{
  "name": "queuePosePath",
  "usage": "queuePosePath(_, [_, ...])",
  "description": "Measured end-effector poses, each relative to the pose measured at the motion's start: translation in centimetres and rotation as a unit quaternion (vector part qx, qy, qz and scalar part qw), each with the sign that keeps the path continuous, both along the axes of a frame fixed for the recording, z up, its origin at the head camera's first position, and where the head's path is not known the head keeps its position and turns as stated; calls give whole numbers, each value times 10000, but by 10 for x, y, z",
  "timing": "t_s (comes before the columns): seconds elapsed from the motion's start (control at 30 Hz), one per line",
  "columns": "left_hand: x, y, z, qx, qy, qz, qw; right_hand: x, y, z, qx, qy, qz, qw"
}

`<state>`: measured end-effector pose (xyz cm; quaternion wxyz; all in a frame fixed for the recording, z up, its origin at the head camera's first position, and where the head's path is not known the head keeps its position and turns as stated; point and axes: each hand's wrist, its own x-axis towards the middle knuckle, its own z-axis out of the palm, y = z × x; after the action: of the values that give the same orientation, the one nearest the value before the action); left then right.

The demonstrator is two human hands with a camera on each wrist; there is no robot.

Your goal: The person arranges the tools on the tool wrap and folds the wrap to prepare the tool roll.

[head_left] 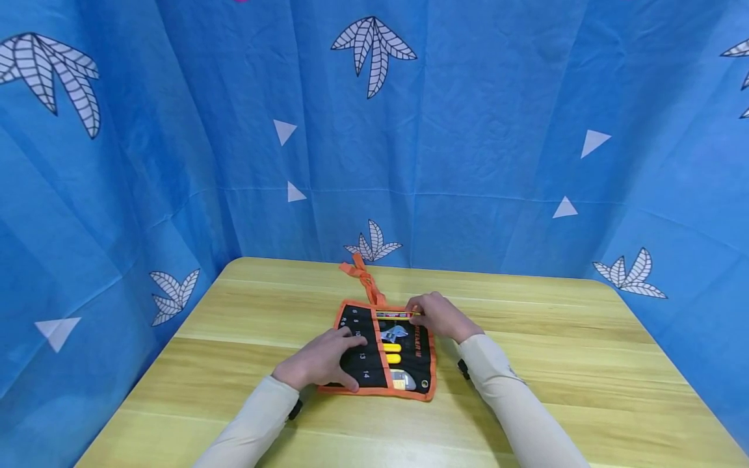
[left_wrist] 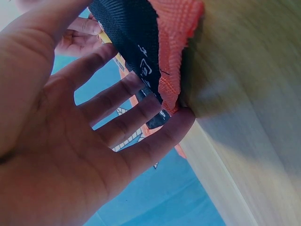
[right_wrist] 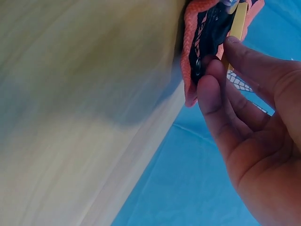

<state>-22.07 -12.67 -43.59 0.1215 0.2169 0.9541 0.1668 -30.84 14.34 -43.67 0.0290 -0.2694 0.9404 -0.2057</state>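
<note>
A black tool roll [head_left: 370, 370] with orange edging lies unrolled on the table, numbers printed on its left pockets. My left hand [head_left: 325, 356] rests on that numbered side, fingers spread and fairly straight; its fingertips touch the cloth in the left wrist view [left_wrist: 89, 122]. At the roll's far pocket, my right hand [head_left: 437, 314] pinches a narrow yellow-edged tool [right_wrist: 239, 22] between thumb and fingers; its exact kind is unclear. Below it in the pockets sit an adjustable wrench [head_left: 394, 333], two yellow handles [head_left: 393, 353] and a greyish tool with a yellow part [head_left: 402, 379].
Orange tie straps [head_left: 367, 281] trail from the roll's far edge toward the back of the wooden table [head_left: 556, 364]. A blue patterned curtain [head_left: 497, 130] hangs behind and at both sides.
</note>
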Motion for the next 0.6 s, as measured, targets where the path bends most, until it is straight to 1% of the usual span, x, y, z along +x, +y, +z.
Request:
queuePosePath(0.33, [1, 0, 1, 3, -39, 45, 10000, -1, -8, 1, 47, -51, -120, 9999])
queuePosePath(0.5, [0, 1, 1, -6, -31, 39, 10000, 1, -7, -2, 41, -96, -192, 9998])
queuePosePath(0.6, [1, 0, 2, 5, -40, 36, 10000, 2, -4, -3, 51, -51, -161, 9998])
